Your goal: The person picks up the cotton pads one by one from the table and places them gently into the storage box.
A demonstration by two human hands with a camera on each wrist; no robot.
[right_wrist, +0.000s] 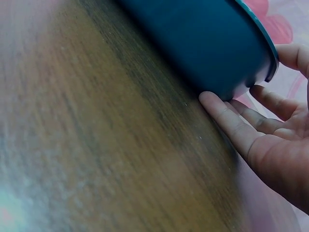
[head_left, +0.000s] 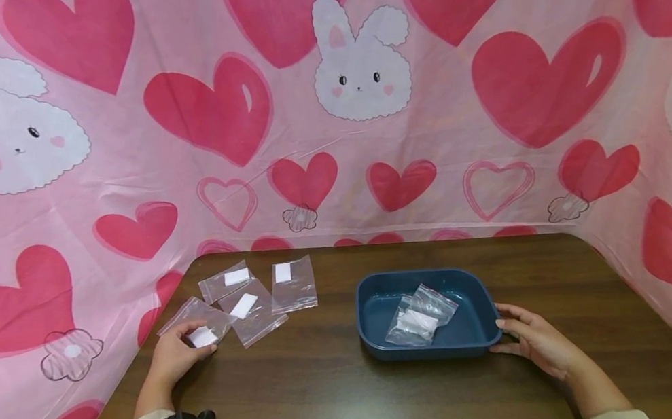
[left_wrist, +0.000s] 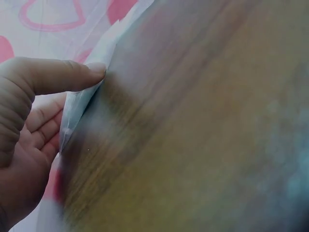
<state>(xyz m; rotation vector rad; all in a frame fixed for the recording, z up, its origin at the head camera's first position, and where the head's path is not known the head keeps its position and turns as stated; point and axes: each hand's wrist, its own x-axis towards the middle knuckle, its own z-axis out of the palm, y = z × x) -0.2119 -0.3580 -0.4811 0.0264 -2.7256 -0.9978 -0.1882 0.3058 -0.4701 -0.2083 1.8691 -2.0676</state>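
At the left of the table in the head view, my left hand [head_left: 173,358] pinches a clear zip bag [head_left: 215,320] with a white rectangular piece in it. The left wrist view shows the thumb on one face of this bag [left_wrist: 79,104] and the other fingers behind it. My right hand [head_left: 541,345] touches the right end of a dark blue rectangular basin [head_left: 431,351]. Its fingers lie along the end wall near the rim, and the thumb [right_wrist: 227,118] reaches to the bottom edge. Inside the basin lie clear bags [head_left: 435,305] with white contents, overlapping each other.
Beside the left hand lie 3 more clear bags, each with a white rectangle: one at the back [head_left: 215,288], one in the middle [head_left: 262,322], one to the right [head_left: 296,294]. The brown wooden table [head_left: 306,397] meets a pink heart-and-rabbit cloth [head_left: 316,133] at back and sides.
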